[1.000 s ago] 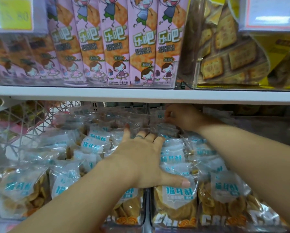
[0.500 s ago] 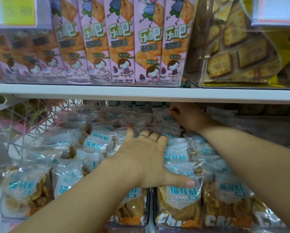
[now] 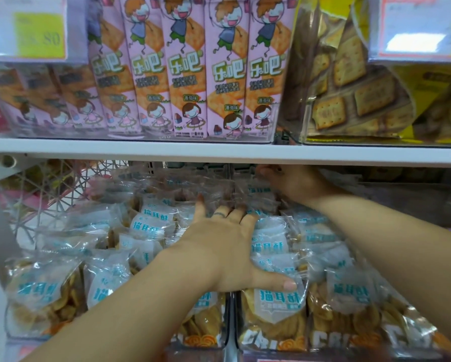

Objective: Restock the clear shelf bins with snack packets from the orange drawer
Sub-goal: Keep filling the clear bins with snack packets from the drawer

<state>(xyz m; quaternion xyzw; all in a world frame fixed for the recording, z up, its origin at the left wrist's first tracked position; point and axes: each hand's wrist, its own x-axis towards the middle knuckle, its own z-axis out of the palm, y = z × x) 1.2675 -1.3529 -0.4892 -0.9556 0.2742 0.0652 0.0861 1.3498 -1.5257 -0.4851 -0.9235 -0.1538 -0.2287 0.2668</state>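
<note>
A white shelf (image 3: 141, 148) runs across the view. On it stand pink boxes (image 3: 185, 74) in a row and, to their right, bags of square crackers (image 3: 349, 87). Below the shelf, clear bins (image 3: 231, 317) sit side by side, piled with packets (image 3: 276, 304) of curled biscuits with blue print. The left hand (image 3: 224, 252) lies flat on the packets where two bins meet, fingers straight and spread, thumb stretched right. The right hand (image 3: 297, 184) reaches to the back, just under the shelf, its fingers bent onto the rear packets; whether it grips one I cannot tell. A lattice basket (image 3: 49, 189) stands far left. A tag (image 3: 26, 27) hangs top left. A ring (image 3: 220, 215) shows on the left hand.
</note>
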